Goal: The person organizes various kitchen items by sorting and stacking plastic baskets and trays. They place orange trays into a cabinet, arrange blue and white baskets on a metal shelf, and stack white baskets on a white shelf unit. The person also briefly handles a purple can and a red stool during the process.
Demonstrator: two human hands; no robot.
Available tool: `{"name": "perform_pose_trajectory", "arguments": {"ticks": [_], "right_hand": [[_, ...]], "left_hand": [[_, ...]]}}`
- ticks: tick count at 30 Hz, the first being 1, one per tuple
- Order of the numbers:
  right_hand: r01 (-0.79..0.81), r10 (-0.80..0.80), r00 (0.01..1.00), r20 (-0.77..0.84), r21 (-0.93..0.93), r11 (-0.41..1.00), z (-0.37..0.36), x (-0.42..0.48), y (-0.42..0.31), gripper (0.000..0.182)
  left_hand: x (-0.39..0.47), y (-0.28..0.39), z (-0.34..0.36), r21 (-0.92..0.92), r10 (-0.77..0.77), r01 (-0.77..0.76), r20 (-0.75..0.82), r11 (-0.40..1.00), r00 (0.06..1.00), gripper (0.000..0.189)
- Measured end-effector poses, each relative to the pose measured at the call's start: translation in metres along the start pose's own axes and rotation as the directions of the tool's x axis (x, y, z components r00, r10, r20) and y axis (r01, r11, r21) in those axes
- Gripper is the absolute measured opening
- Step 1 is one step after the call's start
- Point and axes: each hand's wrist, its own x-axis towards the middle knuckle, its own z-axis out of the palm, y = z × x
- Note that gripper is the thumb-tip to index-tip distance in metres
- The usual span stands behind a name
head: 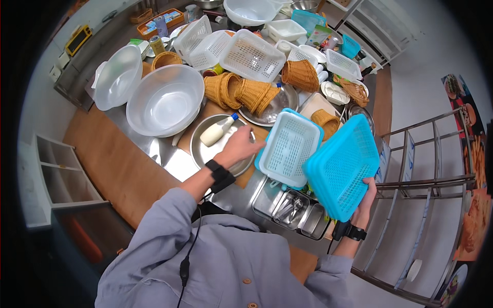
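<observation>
My right hand [366,194] grips the side of a stack of bright blue perforated plastic baskets [342,161], tilted up off the counter. My left hand [243,145] is over a round stainless steel basin [200,148] with nothing visible in it. One of its fingers points toward the rim of a white perforated basket [289,148], and whether they touch is hard to tell. That white basket sits inside a blue one [259,159]. In the basin lies a squeeze bottle [214,134] with a blue cap and pale contents.
Brown wicker baskets [254,94] lie beyond the basin, partly over a steel plate [287,102]. Large translucent bowls [165,102] stand left. White perforated baskets [252,56] crowd the back. Metal trays [265,194] with spoons [290,206] are near my body; a metal rack [427,179] stands right.
</observation>
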Motion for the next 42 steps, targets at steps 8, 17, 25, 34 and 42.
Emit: {"name": "perform_pose_trajectory", "arguments": {"ticks": [8, 17, 25, 34, 42], "right_hand": [[0.047, -0.054, 0.998, -0.029, -0.196, 0.979, -0.034, -0.014, 0.019, 0.021], [0.097, -0.124, 0.989, -0.079, -0.287, 0.953, -0.030, -0.038, 0.017, 0.021], [0.083, -0.097, 0.993, -0.069, -0.177, 0.981, -0.013, -0.038, 0.051, 0.023], [0.026, 0.028, 0.964, 0.265, -0.198, 0.980, 0.068, -0.033, 0.081, 0.026], [0.001, 0.089, 0.954, 0.286, -0.301, 0.954, 0.088, -0.038, 0.117, 0.027]], "left_hand": [[0.011, 0.007, 0.029, 0.106, -0.037, 0.019, 0.172, 0.994, 0.984, 0.048], [0.020, -0.003, -0.028, 0.170, -0.005, 0.010, -0.026, 0.985, 1.000, 0.028], [-0.019, 0.094, -0.132, -0.465, 0.078, 0.006, 0.162, 0.885, 0.984, 0.024], [-0.071, 0.095, -0.110, -0.231, 0.061, -0.007, 0.231, 0.973, 0.971, 0.032], [-0.082, 0.044, -0.102, -0.568, -0.196, 0.647, 0.655, 0.510, 0.730, 0.056]]}}
